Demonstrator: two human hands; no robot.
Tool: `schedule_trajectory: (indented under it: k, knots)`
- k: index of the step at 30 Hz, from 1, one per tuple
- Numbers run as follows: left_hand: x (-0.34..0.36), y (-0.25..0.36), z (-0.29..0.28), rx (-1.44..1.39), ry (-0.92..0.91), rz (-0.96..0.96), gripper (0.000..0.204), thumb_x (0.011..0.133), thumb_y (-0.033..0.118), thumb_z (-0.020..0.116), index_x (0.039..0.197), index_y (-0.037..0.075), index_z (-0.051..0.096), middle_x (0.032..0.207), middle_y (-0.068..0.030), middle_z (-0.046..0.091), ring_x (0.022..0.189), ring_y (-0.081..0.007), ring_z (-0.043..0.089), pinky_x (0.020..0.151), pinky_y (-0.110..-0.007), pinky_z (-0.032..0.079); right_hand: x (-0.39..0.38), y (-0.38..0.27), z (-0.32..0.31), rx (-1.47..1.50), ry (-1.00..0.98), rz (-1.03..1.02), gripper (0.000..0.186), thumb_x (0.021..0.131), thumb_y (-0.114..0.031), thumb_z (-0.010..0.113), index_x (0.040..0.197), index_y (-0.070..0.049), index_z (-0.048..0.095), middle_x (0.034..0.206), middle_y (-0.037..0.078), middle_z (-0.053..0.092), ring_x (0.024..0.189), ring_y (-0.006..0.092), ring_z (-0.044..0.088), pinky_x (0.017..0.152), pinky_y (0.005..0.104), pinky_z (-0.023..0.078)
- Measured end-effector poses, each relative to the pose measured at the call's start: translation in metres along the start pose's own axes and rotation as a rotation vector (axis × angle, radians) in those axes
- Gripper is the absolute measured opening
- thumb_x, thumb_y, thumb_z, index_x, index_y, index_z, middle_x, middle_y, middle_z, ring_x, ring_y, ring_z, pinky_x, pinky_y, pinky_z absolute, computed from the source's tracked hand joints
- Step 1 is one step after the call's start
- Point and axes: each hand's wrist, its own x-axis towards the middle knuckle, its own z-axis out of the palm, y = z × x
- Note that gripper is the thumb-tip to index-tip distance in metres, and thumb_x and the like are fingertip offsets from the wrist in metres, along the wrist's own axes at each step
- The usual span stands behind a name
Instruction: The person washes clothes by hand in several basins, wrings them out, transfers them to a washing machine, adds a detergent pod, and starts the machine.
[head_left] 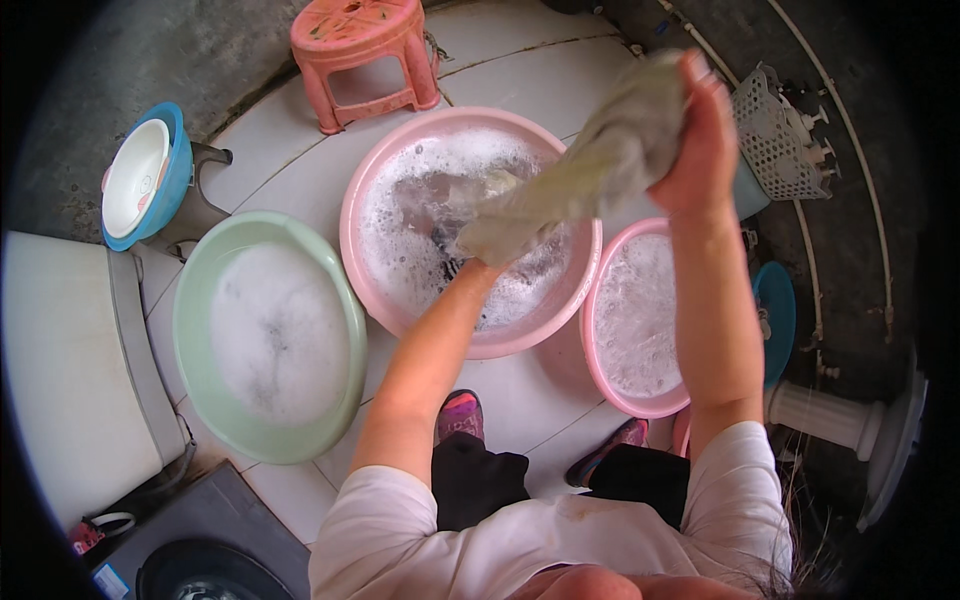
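Note:
A pink basin (365, 190) of sudsy water sits in the middle, with dark cloth (445, 260) partly showing in the foam. A wet olive-grey cloth (585, 165) stretches diagonally above it, blurred by motion. Raised at the upper right, my right hand (700, 140) is closed round the cloth's upper end. My left hand (485, 258) is at the cloth's lower end over the basin, its fingers hidden by the fabric.
Sudsy tubs flank it: green (188, 335), smaller pink (600, 375). A pink stool (365, 45) stands behind; stacked basins (170, 175) and a white appliance (70, 360) are left. Right are a perforated caddy (770, 150), blue basin (775, 310), wall pipes and a pedestal (825, 420).

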Motion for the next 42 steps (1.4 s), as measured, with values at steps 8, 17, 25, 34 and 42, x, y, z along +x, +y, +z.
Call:
schedule_trajectory:
  k: [8,17,25,34,42]
  knots:
    - [-0.046,-0.038,0.034,-0.307,-0.09,-0.783,0.038,0.078,0.035,0.049,0.103,0.006,0.045,0.092,-0.0207,0.058,0.085,-0.0361,0.056,0.072,-0.041,0.044,-0.053,0.168,-0.09,-1.278,0.15,0.491,0.024,0.078,-0.024,0.055,0.094,-0.006,0.053,0.076,0.012,0.057,0.075,0.0263,0.057,0.07,0.0353,0.046]
    - [-0.094,-0.088,0.079,-0.059,-0.622,-0.809,0.043,0.081,0.031,0.044,0.113,0.003,0.049,0.111,-0.0209,0.052,0.103,-0.0329,0.05,0.084,-0.039,0.041,-0.078,0.252,-0.135,-1.611,-0.261,0.665,0.036,0.075,-0.021,0.052,0.108,-0.006,0.052,0.104,0.023,0.053,0.098,0.0339,0.051,0.082,0.0404,0.041]
    - [-0.027,-0.033,-0.022,-1.078,0.184,-0.913,0.031,0.067,-0.003,0.049,0.097,0.0,0.054,0.084,-0.0086,0.056,0.076,-0.0156,0.055,0.068,-0.026,0.044,-0.083,0.19,-0.123,-1.409,-0.065,0.098,0.068,0.06,-0.015,0.068,0.122,-0.004,0.042,0.116,0.017,0.049,0.108,0.0288,0.047,0.092,0.0358,0.037]
    - [0.016,0.023,-0.123,-1.457,0.601,-0.559,0.037,0.066,-0.006,0.048,0.103,-0.001,0.05,0.093,-0.0072,0.053,0.084,-0.0138,0.052,0.078,-0.027,0.043,-0.039,0.161,-0.051,-1.014,0.156,0.276,0.071,0.062,-0.008,0.065,0.126,-0.002,0.035,0.113,0.019,0.051,0.105,0.0274,0.05,0.089,0.0318,0.038]
    - [-0.062,-0.004,-0.055,-1.923,0.061,-1.335,0.041,0.084,0.03,0.038,0.117,0.007,0.04,0.11,-0.0094,0.049,0.102,-0.0261,0.049,0.082,-0.041,0.044,-0.059,0.174,0.001,-1.186,-0.22,-0.114,0.051,0.056,0.002,0.062,0.105,-0.012,0.057,0.088,0.009,0.055,0.087,0.0273,0.053,0.08,0.0362,0.042]
